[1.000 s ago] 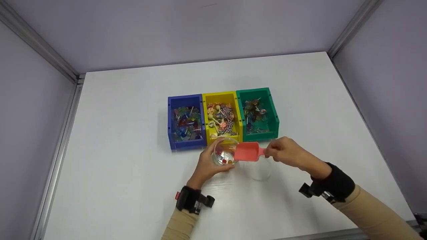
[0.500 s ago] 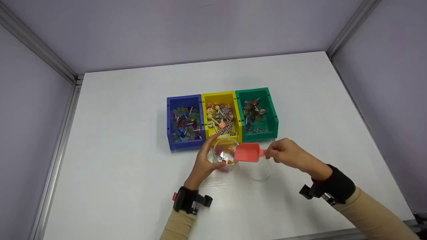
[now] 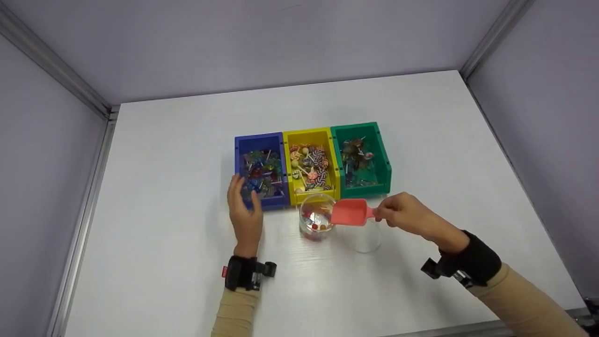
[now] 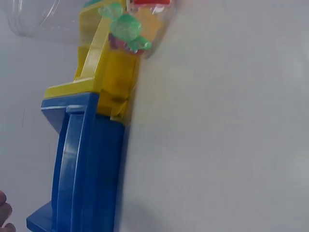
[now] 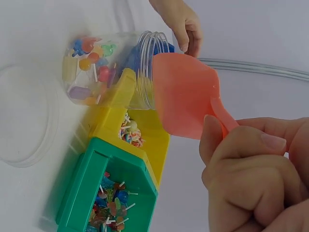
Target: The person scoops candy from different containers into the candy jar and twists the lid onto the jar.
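Bins stand in a row at the middle of the white table (image 3: 164, 187): a blue bin (image 3: 260, 169), a yellow bin (image 3: 310, 164) and a green bin (image 3: 360, 158), touching side by side, each holding small bright sweets on sticks. Just in front of the yellow bin stands a clear jar (image 3: 317, 216) with a few coloured sweets at its bottom. Beside it, toward the right hand, lies a clear lid (image 3: 362, 238) flat on the table, partly under the scoop.

The right hand (image 3: 406, 214) has its fingers curled tight round the handle of a pink scoop (image 3: 348, 212), whose bowl hangs at the rim of the jar, touching or nearly touching it; the right wrist view shows the scoop (image 5: 186, 99) against the jar's threaded mouth (image 5: 145, 67).

The left hand (image 3: 244, 208) lies apart from the jar, at the front left corner of the blue bin, fingers straight and relaxed, holding nothing. Whether the fingertips touch the bin wall cannot be told. Only a fingertip shows at the edge of the left wrist view, beside the blue bin (image 4: 82, 164).
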Motion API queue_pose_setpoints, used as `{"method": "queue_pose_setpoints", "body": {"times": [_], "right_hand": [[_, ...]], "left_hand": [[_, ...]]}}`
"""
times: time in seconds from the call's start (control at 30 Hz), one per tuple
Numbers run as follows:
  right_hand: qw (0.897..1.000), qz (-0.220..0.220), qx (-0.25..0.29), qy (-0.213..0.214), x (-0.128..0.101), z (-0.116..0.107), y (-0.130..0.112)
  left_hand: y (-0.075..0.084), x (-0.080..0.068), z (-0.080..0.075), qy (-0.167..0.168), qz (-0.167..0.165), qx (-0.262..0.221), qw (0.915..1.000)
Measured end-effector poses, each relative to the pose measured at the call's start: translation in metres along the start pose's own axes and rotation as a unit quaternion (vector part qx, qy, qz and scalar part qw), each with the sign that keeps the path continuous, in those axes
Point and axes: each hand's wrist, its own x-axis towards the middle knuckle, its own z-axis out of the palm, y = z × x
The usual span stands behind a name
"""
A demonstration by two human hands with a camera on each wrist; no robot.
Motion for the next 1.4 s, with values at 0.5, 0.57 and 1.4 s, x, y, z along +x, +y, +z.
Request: {"method": "queue_pose_setpoints", "body": {"times": [0.5,0.57,1.4], "right_hand": [[0.997,0.027,-0.042,0.060,0.008,-0.029,0.005],[0.995,0.030,-0.056,0.078,0.011,-0.033,0.006],[0.926,0.050,-0.357,0.111,0.070,-0.050,-0.015]], "left_hand": [[-0.025,0.023,-0.012,-0.082,-0.209,-0.078,0.9713],[-0.026,0.025,-0.014,-0.095,-0.205,-0.075,0.9714],[-0.030,0.025,-0.010,-0.085,-0.171,-0.062,0.9796]]}}
